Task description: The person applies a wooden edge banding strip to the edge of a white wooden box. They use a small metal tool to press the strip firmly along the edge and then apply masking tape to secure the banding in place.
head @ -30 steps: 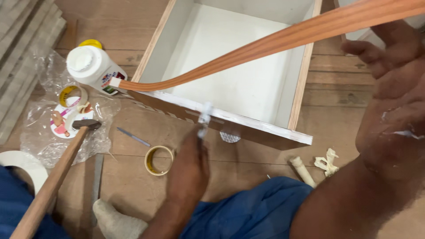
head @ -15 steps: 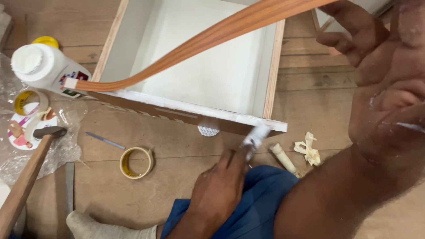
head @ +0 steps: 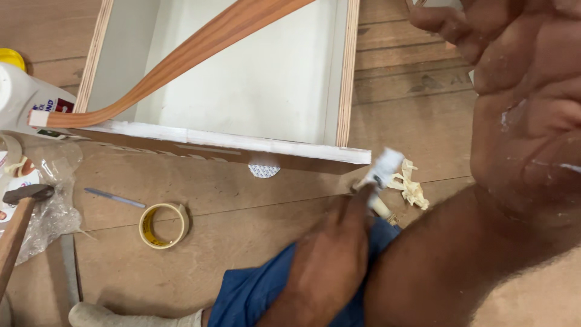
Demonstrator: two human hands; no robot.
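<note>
A white-lined wooden drawer box (head: 348, 72) lies on the brown board floor, its near edge (head: 230, 142) coated in white glue. A long wood-grain edge strip (head: 200, 45) is stuck at the edge's left end and arcs up over the box, leaving the frame at the top. My left hand (head: 327, 260) grips a small glue-smeared spreader stick (head: 382, 172) at the right end of that edge. My right hand (head: 520, 91), smeared with glue, is raised close to the camera at the upper right. Whether it holds the strip is out of view.
A white glue bottle (head: 18, 97) stands left of the box. A yellow tape roll (head: 162, 225), a thin blue tool (head: 115, 198), a hammer (head: 18, 206) on crumpled plastic (head: 51, 212) and yellowish scraps (head: 413, 186) lie around. My blue-clad leg (head: 254, 290) is below.
My left hand has slid the spreader rightward along the glued edge, from near its middle to its right end. The view has shifted right with it.
</note>
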